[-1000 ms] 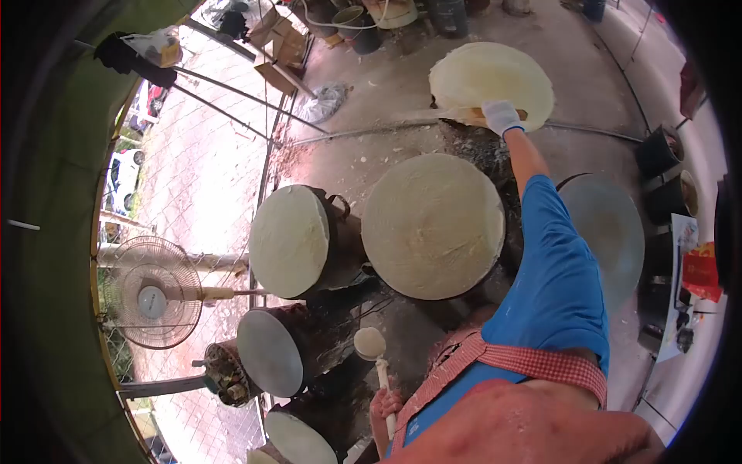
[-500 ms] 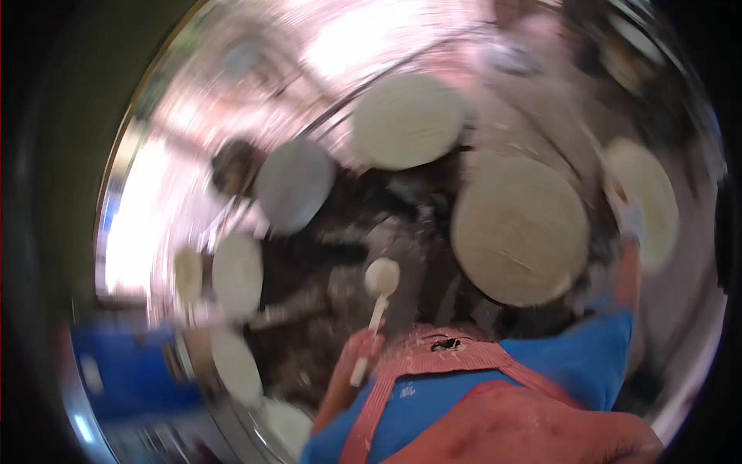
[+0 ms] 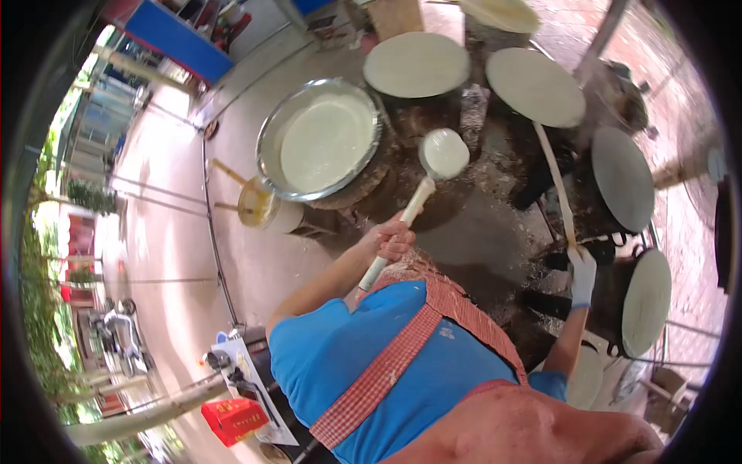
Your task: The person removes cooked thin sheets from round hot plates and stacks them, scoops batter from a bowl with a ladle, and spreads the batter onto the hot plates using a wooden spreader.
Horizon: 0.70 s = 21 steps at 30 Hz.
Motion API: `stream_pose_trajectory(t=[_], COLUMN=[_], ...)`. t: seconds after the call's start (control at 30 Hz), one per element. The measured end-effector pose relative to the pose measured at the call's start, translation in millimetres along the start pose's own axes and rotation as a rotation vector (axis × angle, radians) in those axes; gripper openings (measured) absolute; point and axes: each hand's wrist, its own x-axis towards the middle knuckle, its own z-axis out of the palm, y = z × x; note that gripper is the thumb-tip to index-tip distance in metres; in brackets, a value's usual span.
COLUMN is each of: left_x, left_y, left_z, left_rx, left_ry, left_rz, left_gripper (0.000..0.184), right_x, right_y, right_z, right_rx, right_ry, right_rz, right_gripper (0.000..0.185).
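My left hand (image 3: 393, 238) is closed around the pale handle of a ladle (image 3: 444, 154), whose round bowl holds white batter. Beyond it to the left is a wide metal basin (image 3: 263, 147) of white batter. My right hand (image 3: 582, 277), in a white glove, grips the lower end of a long wooden stick (image 3: 555, 179). The stick's far end reaches the near edge of a round griddle (image 3: 536, 87) covered with a pale layer. Another pale-covered griddle (image 3: 417, 65) stands left of that one. A bare grey griddle (image 3: 623, 179) lies to the right.
A pale-covered griddle (image 3: 647, 303) stands at the right, with another partly behind my right arm. A bucket (image 3: 284, 217) with sticks is below the basin. At lower left are a red box (image 3: 234, 420) and a pole (image 3: 147, 411). A fan shows faintly at far right.
The view has swung left, bringing the basin in. My right hand has moved off the far pale sheet and now holds the long stick near the griddles. The ladle has moved toward the basin.
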Motion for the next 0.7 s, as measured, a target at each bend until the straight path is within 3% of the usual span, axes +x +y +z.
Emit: stream_pose_trajectory(t=[0.03,0.07,0.17,0.23,0.3,0.37,0.43,0.47,0.57,0.63,0.7], left_x=[-21.7,-41.5,-90.4,-113.1,-122.5,-112.7,-101.3,-104.0,-102.1,-107.0,-108.4], left_y=[18.2,37.3,107.2,167.0,214.4,255.2,288.0,295.2,295.0,290.4,300.5], left_z=[-2.0,-4.7,-35.3,-94.0,-151.5,-218.6,-305.0,-319.0,-336.7,-312.7,-295.1], left_rx=[0.101,0.211,0.485,0.467,0.469,0.3,0.388,0.366,0.381,0.536,0.463], left_ry=[-0.006,0.064,0.329,0.272,0.552,0.618,0.971,0.965,1.004,1.061,1.012], left_rz=[0.108,0.23,0.472,0.424,0.344,0.319,0.171,0.165,0.082,0.188,0.201], left_gripper=[0.046,0.053,0.057,0.062,0.052,0.045,0.032,0.032,0.025,0.023,0.023], right_x=[17.1,55.2,81.2,94.3,87.8,83.7,65.8,59.8,67.3,48.0,40.3], right_y=[-45.9,-49.1,-175.5,-231.1,-281.1,-284.4,-302.6,-315.3,-282.4,-275.5,-294.8], right_z=[37.4,76.8,194.1,277.1,364.3,451.7,476.9,482.9,472.4,483.9,484.1], right_rx=[-0.048,-0.143,-0.379,-0.569,-0.877,-1.302,-1.256,-1.198,-1.048,-1.146,-1.103], right_ry=[-0.05,-0.087,-0.278,-0.407,-0.475,-0.555,-0.599,-0.618,-0.533,-0.604,-0.601], right_rz=[-0.055,-0.274,-0.417,-0.564,-0.559,-0.624,-0.698,-0.788,-0.625,-0.561,-0.403], right_gripper=[0.03,0.032,0.035,0.035,0.032,0.026,0.026,0.025,0.029,0.031,0.032])
